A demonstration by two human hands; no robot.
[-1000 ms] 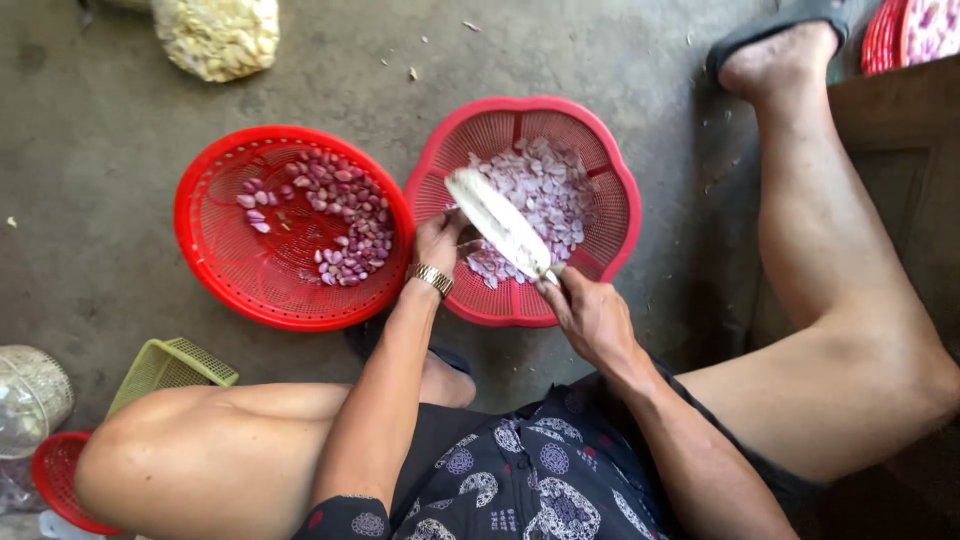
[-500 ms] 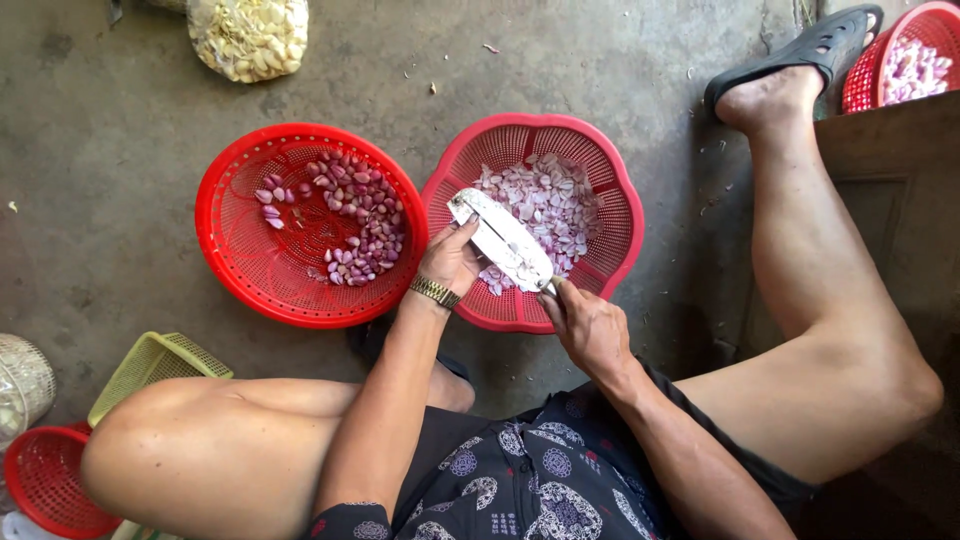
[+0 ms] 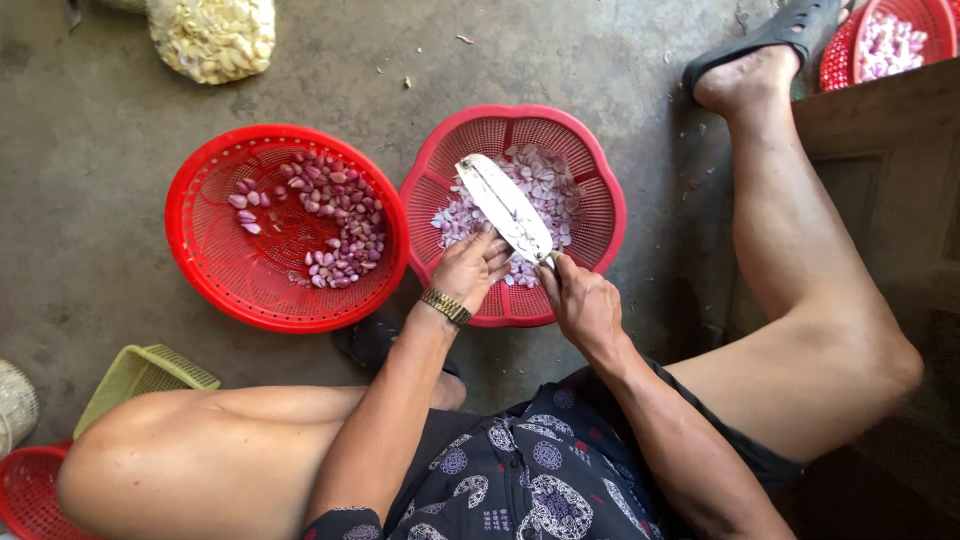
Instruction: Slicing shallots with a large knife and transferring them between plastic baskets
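Head cam, looking straight down at a seated person w/ knees apart on a concrete floor.

Right hand is wrapped round the handle of a big knife; fingers pressed together in a closed grip, handle mostly hidden inside the fist. Blade is wide, pale, angled up and to the left from the hand, lying over the flower-shaped red basket. Left hand, gold watch at the wrist, sits just beside the blade's lower end, over the basket's near rim. Its fingers curl in toward the blade, close together; can't tell what they pinch, if anything, as the spot under the fingertips is hidden.

That basket holds peeled shallot pieces, pale w/ lilac tint, piled around and under the blade. Touching it on the left is a round red basket w/ unpeeled purple shallots spread over its right half.

Other bits: mesh bag of pale cloves at top left, well apart from the hands. Yellow-green basket by the left knee, another red basket at bottom left corner. Top right: foot in a black sandal, and beyond it a red basket w/ more peeled pieces. Wooden ledge along the right side.
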